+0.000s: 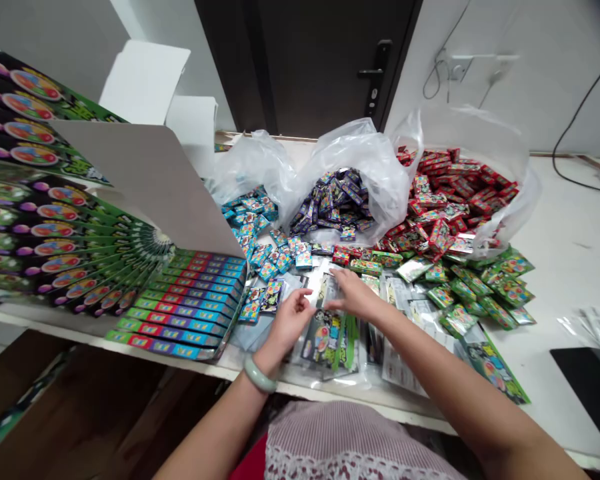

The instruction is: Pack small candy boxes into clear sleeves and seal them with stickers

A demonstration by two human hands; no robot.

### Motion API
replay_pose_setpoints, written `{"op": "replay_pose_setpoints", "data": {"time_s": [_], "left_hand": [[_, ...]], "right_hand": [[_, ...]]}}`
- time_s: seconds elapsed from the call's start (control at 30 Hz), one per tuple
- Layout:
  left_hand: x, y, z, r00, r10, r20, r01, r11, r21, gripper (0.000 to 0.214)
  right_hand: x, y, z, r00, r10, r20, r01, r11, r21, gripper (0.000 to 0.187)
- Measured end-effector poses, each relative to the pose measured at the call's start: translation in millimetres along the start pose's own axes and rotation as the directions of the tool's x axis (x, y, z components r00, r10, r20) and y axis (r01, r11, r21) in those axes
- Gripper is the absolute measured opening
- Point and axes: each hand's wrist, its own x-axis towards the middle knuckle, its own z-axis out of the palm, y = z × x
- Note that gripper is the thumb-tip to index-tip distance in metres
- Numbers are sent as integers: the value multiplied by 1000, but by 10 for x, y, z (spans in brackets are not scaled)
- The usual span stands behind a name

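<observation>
Left hand (289,322), right hand (355,295), seemingly one clear packet (325,288) between them, three plastic bags (365,160)

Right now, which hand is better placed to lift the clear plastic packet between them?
Right, probably: the right hand has its fingertips on the clear plastic packet, while the left hand lies lower, nearer its edge.

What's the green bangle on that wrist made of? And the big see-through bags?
The pale green bangle looks like polished stone, maybe jade, though it could be glass: it's smooth and glossy. The white bags look like thin plastic: cloudy, crinkled and shiny.
</observation>
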Motion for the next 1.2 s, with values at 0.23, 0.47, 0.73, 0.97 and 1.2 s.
{"op": "replay_pose_setpoints", "data": {"time_s": [0.23, 0.47, 0.73, 0.97, 1.2], "left_hand": [[-114, 304, -271, 975, 220, 17, -220, 975, 8, 20], [-197, 539, -258, 832, 505, 230, -553, 718, 423, 33], [-75, 500, -182, 912, 393, 121, -410, 853, 323, 31], [-37, 519, -124, 997, 53, -63, -61, 988, -143, 40], [-146, 522, 177, 988, 154, 16, -152, 984, -90, 42]], "right_hand": [[-236, -7, -380, 997, 4, 72, -46, 805, 591, 29], [-512, -82, -762, 973, -95, 212, -119, 581, 805, 36], [-639, -217, -710, 993, -15, -113, 85, 756, 649, 30], [-846, -259, -389, 983, 115, -141, 41, 614, 789, 60], [-788, -242, -71, 929, 336, -156, 4, 413, 911, 49]]}}
